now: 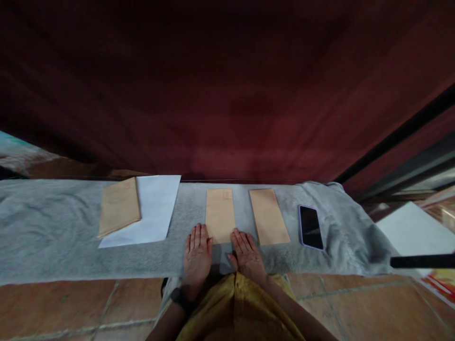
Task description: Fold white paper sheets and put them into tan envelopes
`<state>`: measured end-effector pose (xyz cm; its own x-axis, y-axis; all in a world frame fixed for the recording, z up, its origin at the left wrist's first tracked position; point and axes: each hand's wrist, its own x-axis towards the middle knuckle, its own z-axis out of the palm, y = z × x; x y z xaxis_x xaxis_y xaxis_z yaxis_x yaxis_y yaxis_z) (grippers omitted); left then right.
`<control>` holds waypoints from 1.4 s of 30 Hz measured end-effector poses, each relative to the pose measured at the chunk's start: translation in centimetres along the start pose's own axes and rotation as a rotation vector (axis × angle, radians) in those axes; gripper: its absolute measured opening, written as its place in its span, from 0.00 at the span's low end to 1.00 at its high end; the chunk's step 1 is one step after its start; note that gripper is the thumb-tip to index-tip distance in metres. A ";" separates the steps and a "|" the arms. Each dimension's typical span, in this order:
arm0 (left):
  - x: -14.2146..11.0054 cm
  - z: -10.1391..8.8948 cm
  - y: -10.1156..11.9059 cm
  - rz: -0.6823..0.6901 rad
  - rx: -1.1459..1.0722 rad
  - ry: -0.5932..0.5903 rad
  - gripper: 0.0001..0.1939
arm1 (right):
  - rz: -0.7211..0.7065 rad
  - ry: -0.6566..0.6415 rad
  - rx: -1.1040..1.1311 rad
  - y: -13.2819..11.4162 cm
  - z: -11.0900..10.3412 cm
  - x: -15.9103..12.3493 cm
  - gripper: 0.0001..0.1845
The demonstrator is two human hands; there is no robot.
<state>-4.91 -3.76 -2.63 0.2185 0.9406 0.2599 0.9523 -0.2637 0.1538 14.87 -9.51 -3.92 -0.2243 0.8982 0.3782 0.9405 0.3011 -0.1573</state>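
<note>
A brown paper envelope point(220, 213) with a small red mark at its upper right lies straight ahead on the grey cloth. Flat on the cloth at its lower left corner rests my left hand point(197, 253), fingers stretched out and holding nothing. My right hand point(247, 253) also lies flat, its fingertips at the envelope's lower right corner. To the right is a second brown envelope or small stack of them point(269, 216). Farther left, a stack of brown envelopes point(120, 207) partly covers white paper point(158, 203).
A phone point(310, 227) with a purple edge lies right of the envelopes on the grey cloth point(53, 222). Behind the surface hangs a dark red curtain-like sheet point(227, 118). A white sheet point(414, 232) and a black bar point(423, 261) are at far right. Tiled floor point(71, 308) shows below.
</note>
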 end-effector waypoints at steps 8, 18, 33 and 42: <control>-0.1 0.1 -0.5 0.002 -0.054 0.064 0.30 | 0.009 0.042 0.002 0.1 -0.3 -0.4 0.38; -1.2 -0.1 1.9 0.404 -0.053 -0.140 0.28 | 0.001 0.026 0.009 0.3 -0.3 -0.5 0.37; -2.5 0.2 0.1 0.175 0.023 -0.020 0.31 | -0.032 -0.043 0.109 -0.4 -0.9 2.6 0.29; -2.6 -0.5 0.0 0.286 0.046 -0.053 0.27 | 0.062 -0.135 0.080 1.3 2.1 9.2 0.26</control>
<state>-5.63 -6.27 -2.82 0.4890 0.8398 0.2361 0.8589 -0.5108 0.0381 13.51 -0.18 -2.55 -0.2036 0.9491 0.2404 0.9316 0.2634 -0.2506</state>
